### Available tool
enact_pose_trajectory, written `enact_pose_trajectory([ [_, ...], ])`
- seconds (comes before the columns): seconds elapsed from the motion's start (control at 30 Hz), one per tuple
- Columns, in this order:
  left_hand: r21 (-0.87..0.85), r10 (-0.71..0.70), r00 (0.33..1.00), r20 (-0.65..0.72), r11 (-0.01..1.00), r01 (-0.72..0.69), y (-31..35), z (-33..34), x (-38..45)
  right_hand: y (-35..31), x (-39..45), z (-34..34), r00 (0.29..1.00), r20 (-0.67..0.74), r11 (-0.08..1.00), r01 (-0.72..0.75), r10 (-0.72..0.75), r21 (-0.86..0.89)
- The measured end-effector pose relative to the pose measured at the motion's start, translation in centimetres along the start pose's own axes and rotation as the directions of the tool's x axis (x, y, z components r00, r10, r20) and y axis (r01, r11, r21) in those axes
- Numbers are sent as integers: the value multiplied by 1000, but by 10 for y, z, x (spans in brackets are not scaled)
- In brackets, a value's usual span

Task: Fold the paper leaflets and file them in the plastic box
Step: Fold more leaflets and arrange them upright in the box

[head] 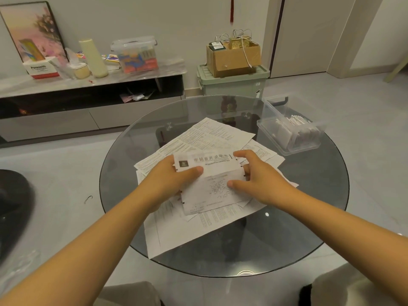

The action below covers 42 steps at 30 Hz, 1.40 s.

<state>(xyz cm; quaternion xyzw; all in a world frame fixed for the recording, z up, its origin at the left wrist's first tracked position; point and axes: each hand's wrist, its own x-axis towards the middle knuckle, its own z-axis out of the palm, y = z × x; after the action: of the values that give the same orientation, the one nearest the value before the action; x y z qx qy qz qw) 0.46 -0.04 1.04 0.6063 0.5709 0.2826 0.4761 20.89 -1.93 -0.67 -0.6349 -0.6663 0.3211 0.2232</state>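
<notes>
A round glass table (pixel 309 228) fills the middle of a living room, a person seated at it with both forearms reaching in; across its top lies a loose heap of printed sheets (pixel 212 138), unfolded and overlapping, some hanging toward the near edge; at the far right edge of the table stands the plastic box (pixel 271 138), clear and lidless, with a row of already folded papers (pixel 293 127) standing on edge inside it.

Above the heap, the leaflet (pixel 209 186) now in hand is partly folded, its upper flap bent over toward the person; the left hand (pixel 170 180) pinches its left edge, thumb lying on top near the crease and the other fingers hidden beneath; the right hand (pixel 256 173) grips the right edge, thumb pressed on the face of the sheet and forefinger curled over the upper corner; whether the leaflet rests on the heap or is lifted just clear of it cannot be told.

The paper looks thin, light and limp, likely to sag if held by one corner and to slide on the sheets below or on the glass; it seems best taken at both side edges near the fold, then pressed flat along the crease; once folded it should stiffen enough to slot upright beside the others in the box.
</notes>
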Motion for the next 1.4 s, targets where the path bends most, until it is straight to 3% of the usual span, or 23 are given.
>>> enact_pose_trajectory([
  [0.2,367,-15,999,-38,930,28,-9,5,3,3,3,7,997,-6,974,73,-76,-214],
  [0.3,543,-16,999,-34,839,32,-14,7,2,5,4,9,994,20,935,104,-103,-340],
  [0.43,734,185,980,66,657,-174,-16,6,-4,9,5,7,990,21,885,136,-142,-445],
  [0.53,756,173,961,217,593,-277,-16,11,-8,10,3,3,972,52,839,226,-231,-494],
  [0.63,767,161,947,277,557,-318,-16,14,-10,9,2,0,953,141,817,304,-270,-491],
  [0.83,734,188,934,304,579,-355,-8,9,-12,7,-4,-2,929,262,773,364,-261,-520],
  [0.93,690,194,948,251,651,-315,-4,7,-14,4,-5,-7,939,178,807,345,-296,-480],
  [1.07,667,230,950,212,676,-313,-1,5,-16,0,-5,-14,970,81,897,242,-228,-371],
  [1.23,613,258,961,98,745,-262,-5,6,-9,2,-3,-12,983,39,946,184,-180,-268],
  [1.4,613,185,981,57,769,-181,-8,9,-6,6,0,-4,992,6,964,123,-125,-234],
])
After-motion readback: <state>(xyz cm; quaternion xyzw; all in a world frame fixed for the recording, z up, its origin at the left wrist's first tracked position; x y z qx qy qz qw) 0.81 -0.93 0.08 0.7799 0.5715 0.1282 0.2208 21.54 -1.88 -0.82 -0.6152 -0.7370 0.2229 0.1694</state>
